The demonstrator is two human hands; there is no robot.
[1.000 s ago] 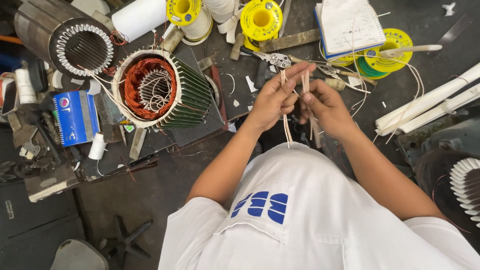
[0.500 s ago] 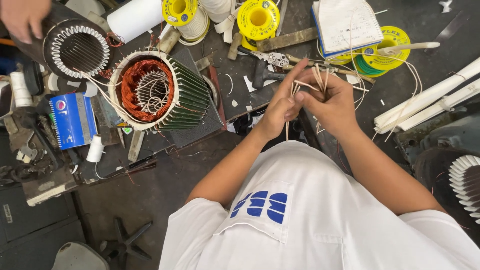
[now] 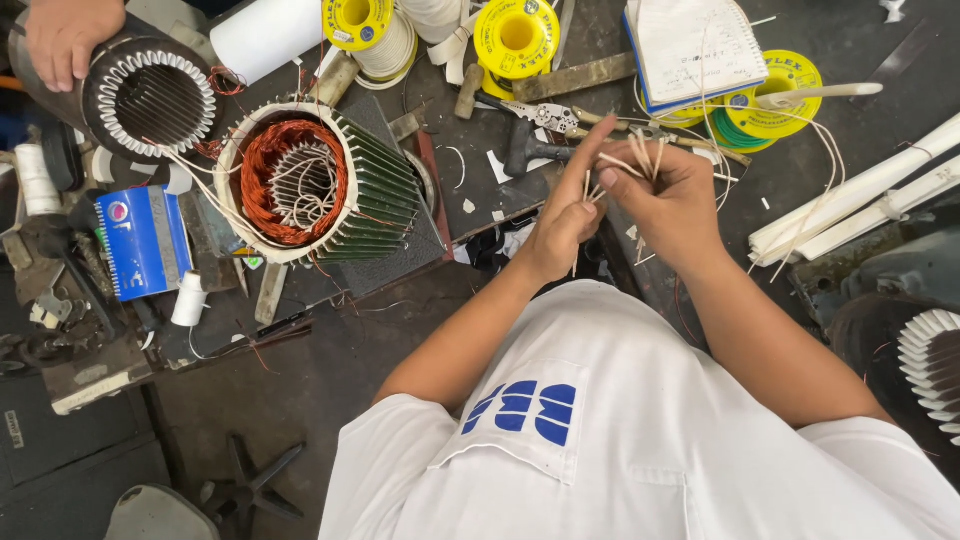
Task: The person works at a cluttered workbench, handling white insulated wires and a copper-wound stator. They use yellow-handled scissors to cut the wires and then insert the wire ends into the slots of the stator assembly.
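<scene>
Item: thin white strips (image 3: 640, 160), bunched upright over the bench (image 3: 470, 180), just right of the wound stator (image 3: 310, 185). I see my right hand (image 3: 672, 205) clenched around the bunch, and my left hand (image 3: 562, 222) pinching one strip out of it with its fingertips. Also noted: yellow spools (image 3: 515, 35), a notebook (image 3: 698, 45), pliers (image 3: 545, 118), and another person's hand (image 3: 68, 35) on a second stator (image 3: 150, 95).

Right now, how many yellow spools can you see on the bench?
3: one yellow spool at the top left of middle, one top centre, one beside the notebook. More may be hidden.
</scene>
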